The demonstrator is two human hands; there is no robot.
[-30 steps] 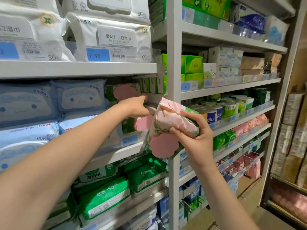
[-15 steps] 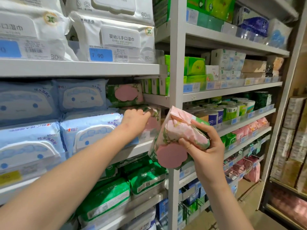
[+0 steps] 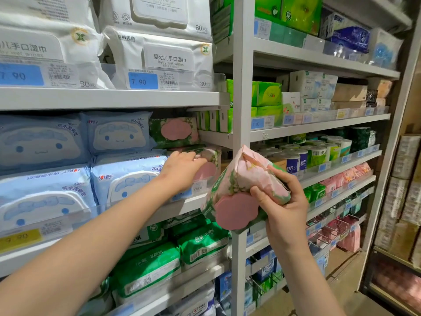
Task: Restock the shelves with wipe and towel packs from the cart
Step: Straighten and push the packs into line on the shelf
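Pink-and-green plastic is filling the person's right hand [image 3: 282, 201], which is gripping a soft wipe pack [image 3: 239, 179] from the side, fingers curling round its back and the thumb pressing its front just beside the pink flower-shaped lid [image 3: 237, 212]. The pack is hanging tilted in the air, lid toward the camera, in front of the grey shelf upright [image 3: 242, 87] and not touching any shelf.

To the left of it, the left hand [image 3: 182, 169] is reaching into the shelf bay with fingers laid out fairly straight against the face of a matching shelved pack [image 3: 213, 160], which is standing at the right end of its row (the thumb is hidden, so it is unclear whether the hand is also grasping that pack). Directly above the left hand, a second matching pack [image 3: 174, 132] is sitting on top of the first.

Just left of that wrist, pale blue wipe packs [image 3: 127, 179] with a cartoon face are standing in stacked rows. Under the forearm, green packs [image 3: 145, 267] are lying on the next shelf down. High above both hands, white baby wet wipes [image 3: 168, 58] are sitting behind a blue price tag [image 3: 142, 80] reading 7.90. Beyond the right hand, in the neighbouring bay, wrapped tissue rolls [image 3: 315, 153] are lining a shelf.
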